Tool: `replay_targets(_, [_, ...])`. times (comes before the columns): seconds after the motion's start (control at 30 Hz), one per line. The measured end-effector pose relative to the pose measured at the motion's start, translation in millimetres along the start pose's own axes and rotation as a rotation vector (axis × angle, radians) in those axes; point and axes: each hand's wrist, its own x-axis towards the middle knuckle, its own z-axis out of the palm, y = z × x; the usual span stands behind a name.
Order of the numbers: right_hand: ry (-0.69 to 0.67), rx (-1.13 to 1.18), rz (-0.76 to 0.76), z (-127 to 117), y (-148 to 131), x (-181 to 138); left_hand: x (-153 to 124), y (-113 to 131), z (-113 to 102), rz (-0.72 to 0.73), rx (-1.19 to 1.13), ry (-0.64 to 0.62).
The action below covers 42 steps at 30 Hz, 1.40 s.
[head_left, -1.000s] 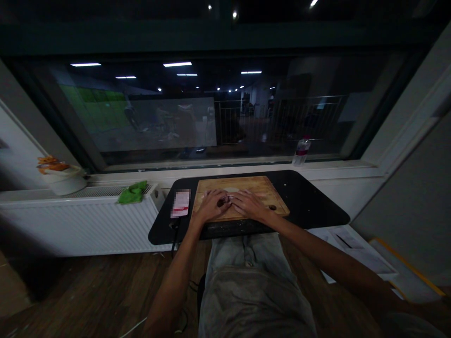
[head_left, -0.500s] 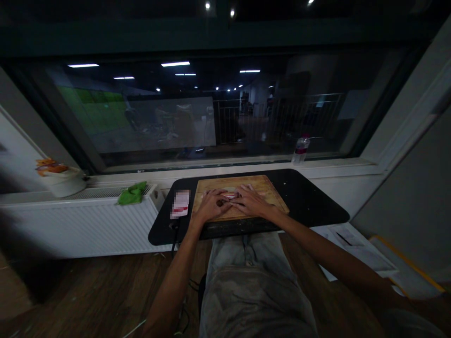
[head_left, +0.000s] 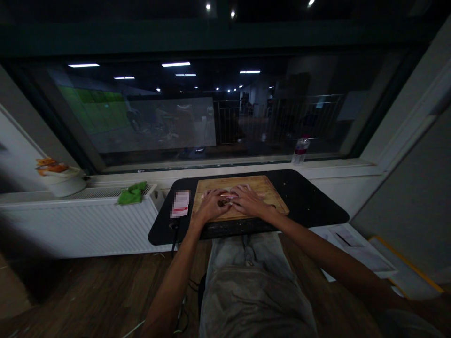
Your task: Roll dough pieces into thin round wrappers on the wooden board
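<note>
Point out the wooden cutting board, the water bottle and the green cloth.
wooden cutting board (head_left: 269,187): head view, bare far-right corner of its top.
water bottle (head_left: 300,151): head view, middle of its body.
green cloth (head_left: 133,193): head view, middle of the crumpled fabric.

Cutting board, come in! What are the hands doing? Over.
Left hand, right hand side by side on cutting board. Both touch small pinkish item, unidentifiable. Card beside board, apart from hands.

A rectangular wooden cutting board (head_left: 265,185) lies on a black round-cornered table (head_left: 312,203), left hand (head_left: 211,206) and right hand (head_left: 248,201) side by side upon it, a small white packet (head_left: 180,203) to its left, a clear plastic bottle (head_left: 300,151) on the white window sill (head_left: 246,165) behind and a green cloth (head_left: 133,193) atop the white ribbed radiator (head_left: 70,225) farther left.
</note>
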Motion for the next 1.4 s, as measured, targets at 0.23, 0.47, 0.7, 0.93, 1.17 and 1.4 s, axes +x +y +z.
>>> replay_targets(0.23, [-0.014, -0.097, 0.011, 3.3, -6.0, 3.9, 1.1, -0.5, -1.9, 0.010, 0.002, -0.026])
replay_targets(0.47, [-0.105, -0.115, 0.056, -1.1, -13.1, 7.3, 0.1, -4.2, 2.8, 0.019, -0.035, 0.024])
replay_targets(0.7, [-0.074, -0.047, 0.106, -7.0, -13.8, 0.4, 1.3, -3.7, 3.1, 0.017, -0.035, 0.008])
replay_targets(0.93, [-0.085, -0.090, 0.058, 3.5, -14.0, 8.1, 2.1, -8.2, 2.5, 0.046, -0.072, -0.005])
replay_targets(1.17, [-0.081, -0.083, -0.011, -2.4, -4.2, 1.4, 1.9, -7.2, 2.9, 0.055, -0.072, 0.018])
replay_targets(1.4, [-0.081, -0.091, -0.006, 1.4, 0.6, -0.1, 0.9, -7.5, 5.9, 0.056, -0.099, 0.051])
